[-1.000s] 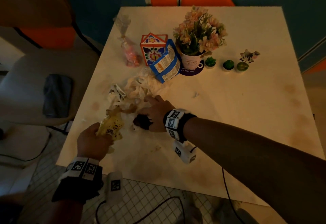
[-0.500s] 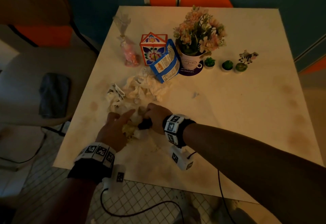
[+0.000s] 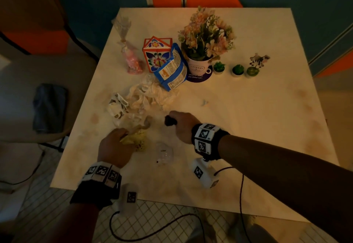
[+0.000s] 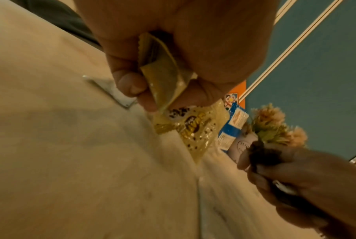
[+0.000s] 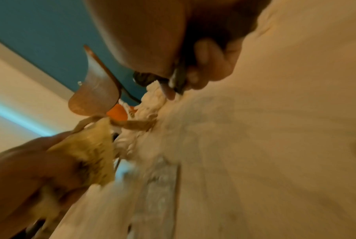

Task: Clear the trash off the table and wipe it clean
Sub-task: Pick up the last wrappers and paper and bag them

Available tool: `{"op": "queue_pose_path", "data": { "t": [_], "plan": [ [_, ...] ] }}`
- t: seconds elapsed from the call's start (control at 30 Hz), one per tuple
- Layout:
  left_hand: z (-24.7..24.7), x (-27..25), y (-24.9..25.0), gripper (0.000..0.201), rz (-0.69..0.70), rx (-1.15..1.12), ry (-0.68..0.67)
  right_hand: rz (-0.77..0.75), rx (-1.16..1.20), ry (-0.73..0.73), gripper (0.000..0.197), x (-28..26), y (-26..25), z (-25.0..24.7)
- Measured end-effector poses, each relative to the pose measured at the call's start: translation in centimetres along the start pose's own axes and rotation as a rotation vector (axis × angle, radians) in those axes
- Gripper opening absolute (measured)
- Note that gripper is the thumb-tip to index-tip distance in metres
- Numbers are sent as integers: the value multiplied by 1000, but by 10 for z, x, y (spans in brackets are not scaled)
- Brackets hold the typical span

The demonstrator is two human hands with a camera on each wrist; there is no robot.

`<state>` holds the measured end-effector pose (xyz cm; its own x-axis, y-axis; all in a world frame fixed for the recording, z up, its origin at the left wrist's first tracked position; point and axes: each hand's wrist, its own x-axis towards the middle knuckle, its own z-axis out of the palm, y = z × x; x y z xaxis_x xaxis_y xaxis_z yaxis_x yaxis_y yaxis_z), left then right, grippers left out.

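**Trash pickup underway, wiping not begun**

Left hand [image 3: 114, 148]: fingers [image 4: 130, 84] curled on a yellow wrapper [image 4: 193, 127]. Crumpled tissues [image 3: 150, 95] just beyond fingers, on table [image 3: 248, 128]. Clear wrapper [image 3: 164, 152] btwn hands. Right hand [image 3: 181, 126] grips dark wrapper [image 3: 170, 121]. No cloth in use.

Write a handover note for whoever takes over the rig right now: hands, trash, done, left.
Left hand: grips a yellow snack wrapper, low over the table's near-left area.
Right hand: grips a small dark piece of trash, near the table's middle.
On the table: crumpled white tissues, a white printed wrapper, a clear plastic scrap between the hands, a blue snack bag leaning by the flower mug.
Done: two pieces in hand, none binned that I can see.
Left: gather the remaining trash, then wipe; brownish stains show across the top.
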<state>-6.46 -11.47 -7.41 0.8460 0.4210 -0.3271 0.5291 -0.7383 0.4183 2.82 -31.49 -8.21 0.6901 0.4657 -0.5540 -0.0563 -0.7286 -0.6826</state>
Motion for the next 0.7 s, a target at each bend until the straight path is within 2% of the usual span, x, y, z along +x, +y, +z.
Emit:
{"op": "queue_pose_path", "data": {
  "t": [0.17, 0.27, 0.33, 0.43, 0.5, 0.53, 0.63, 0.7],
  "plan": [
    [-18, -13, 9, 48, -71, -267, 38, 113, 14, 282, 44, 2, 24, -43],
    [-28, -20, 12, 35, -59, -389, 39, 230, -109, 431, 45, 10, 44, -66],
    [-34, -23, 11, 25, -41, -471, 30, 277, -199, 432, 52, 13, 53, -75],
    [-36, -25, 12, 20, -62, -617, 44, 248, -336, 358, 71, 17, 55, -75],
    [-38, -27, 20, 17, -58, -697, 55, 233, -338, 316, 76, 22, 51, -70],
    [-39, -27, 22, 24, -51, -725, 68, 225, -307, 308, 71, 25, 48, -67],
    [-46, -29, 30, 38, -15, -774, 106, 165, -261, 281, 39, 29, 41, -57],
    [-48, -29, 30, 39, -3, -809, 117, 126, -229, 245, 31, 23, 36, -50]
  ]
}}
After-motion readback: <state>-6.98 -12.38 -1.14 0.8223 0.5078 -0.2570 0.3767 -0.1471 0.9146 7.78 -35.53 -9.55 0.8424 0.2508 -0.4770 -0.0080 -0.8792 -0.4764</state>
